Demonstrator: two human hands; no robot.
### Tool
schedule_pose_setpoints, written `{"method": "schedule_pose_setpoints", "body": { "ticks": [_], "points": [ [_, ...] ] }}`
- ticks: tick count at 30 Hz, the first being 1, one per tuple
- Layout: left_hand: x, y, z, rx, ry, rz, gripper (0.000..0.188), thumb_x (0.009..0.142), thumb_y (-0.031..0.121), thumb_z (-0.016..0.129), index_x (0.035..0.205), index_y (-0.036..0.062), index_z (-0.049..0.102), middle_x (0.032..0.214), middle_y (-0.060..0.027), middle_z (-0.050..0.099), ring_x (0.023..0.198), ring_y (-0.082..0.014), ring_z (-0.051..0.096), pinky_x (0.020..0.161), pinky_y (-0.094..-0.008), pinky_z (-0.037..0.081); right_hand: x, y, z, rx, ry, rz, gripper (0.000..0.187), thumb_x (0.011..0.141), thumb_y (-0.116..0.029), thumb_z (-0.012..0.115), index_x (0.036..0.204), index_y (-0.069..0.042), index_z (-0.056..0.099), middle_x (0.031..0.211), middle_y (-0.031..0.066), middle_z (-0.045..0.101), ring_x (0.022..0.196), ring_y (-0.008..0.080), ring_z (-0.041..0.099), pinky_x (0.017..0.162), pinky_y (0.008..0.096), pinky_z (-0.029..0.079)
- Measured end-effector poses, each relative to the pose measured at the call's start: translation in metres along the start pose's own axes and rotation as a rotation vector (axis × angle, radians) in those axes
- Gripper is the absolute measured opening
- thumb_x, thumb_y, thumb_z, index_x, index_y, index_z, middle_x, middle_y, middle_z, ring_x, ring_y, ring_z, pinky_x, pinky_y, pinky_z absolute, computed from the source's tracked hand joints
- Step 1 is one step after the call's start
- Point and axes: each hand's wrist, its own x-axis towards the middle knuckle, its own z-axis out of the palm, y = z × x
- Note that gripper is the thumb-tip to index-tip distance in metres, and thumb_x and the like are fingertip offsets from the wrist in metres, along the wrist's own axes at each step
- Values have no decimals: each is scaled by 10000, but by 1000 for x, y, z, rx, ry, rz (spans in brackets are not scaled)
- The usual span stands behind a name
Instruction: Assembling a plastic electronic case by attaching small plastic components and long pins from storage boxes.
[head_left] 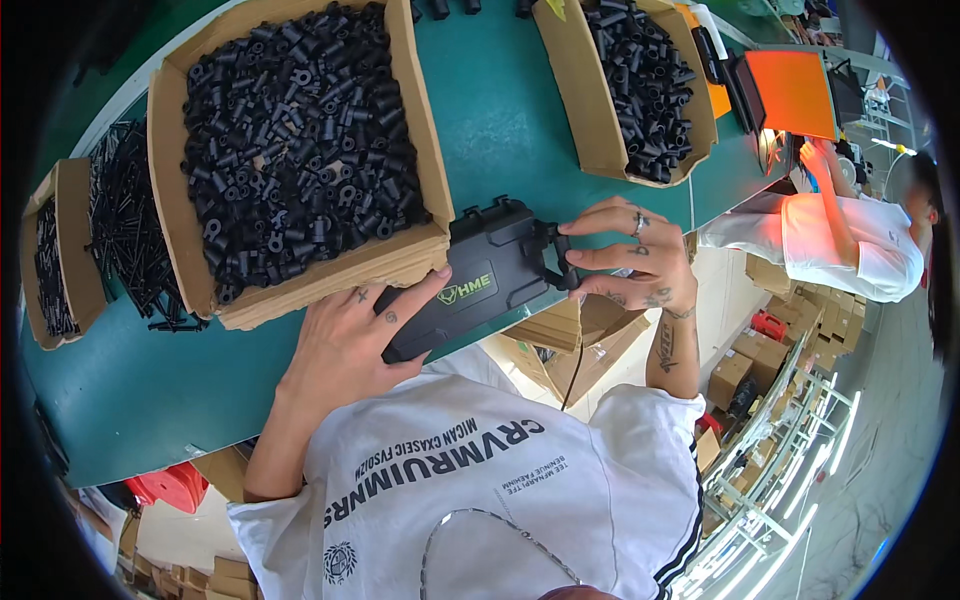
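A black plastic carrying case (pixel 492 278) with a green-and-grey label on its lid lies at the near edge of the green table, partly under my hands. My left hand (pixel 352 338) grips its left end, one finger along the top and the thumb at the near side. With fingers and thumb bent around the black handle (pixel 553 257), my right hand (pixel 640 262) holds the right end. The case looks closed. Right behind my left hand stands a cardboard box (pixel 335 290) heaped with small black plastic fittings (pixel 300 150).
Another cardboard box (pixel 590 110) of black tubular pieces stands far right on the green table (pixel 490 120). Thin black rods (pixel 135 225) lie at the left beside a smaller box (pixel 75 240). An open carton (pixel 560 345) is below the table edge. A co-worker (pixel 840 235) is at right.
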Motion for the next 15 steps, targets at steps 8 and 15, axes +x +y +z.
{"method": "schedule_pose_setpoints", "body": {
  "ticks": [8, 15],
  "points": [
    [1, -9, 1, -120, -38, 9, 931, 610, 223, 863, 1488, 328, 572, 909, -84, 572, 786, -280, 602, 709, -413, 519, 8, -8, -10, -91, -116, 3, 410, 547, -85, 863, 933, -13, 744, 1139, 125, 690, 983, 342, 675, 807, 424, 579],
    [1, -12, -1, -145, -119, -9, 929, 604, 217, 861, 1482, 310, 574, 1143, -111, 634, 1020, -300, 656, 820, -450, 552, 27, -8, -21, -292, -263, -38, 303, 577, 20, 820, 856, -8, 704, 1009, 132, 701, 876, 314, 694, 744, 428, 586]
  ]
}}
